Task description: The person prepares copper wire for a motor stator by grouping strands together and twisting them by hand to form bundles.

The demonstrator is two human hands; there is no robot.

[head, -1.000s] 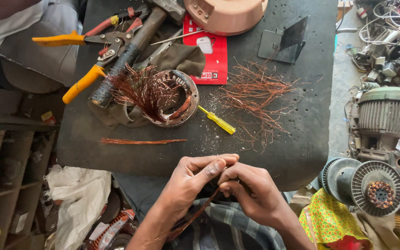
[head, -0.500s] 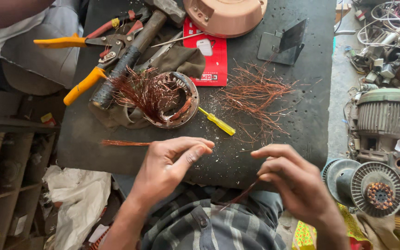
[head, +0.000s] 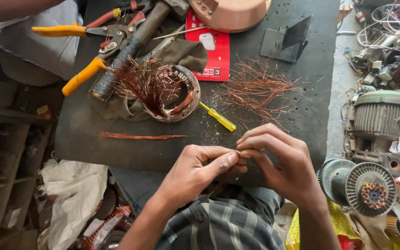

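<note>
Left hand [head: 195, 173] and right hand [head: 278, 162] fingers pinched together, apparently on thin copper wire [head: 211, 192], above dark counter [head: 84, 134]

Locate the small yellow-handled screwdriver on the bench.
The yellow-handled screwdriver lies mid-table in the head view, between the wire-filled stator ring and the loose copper strands.

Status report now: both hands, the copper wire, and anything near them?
Left hand and right hand pinched together on thin copper wire. Motor stator untouched on table. Yellow screwdriver lies just ahead.
</note>
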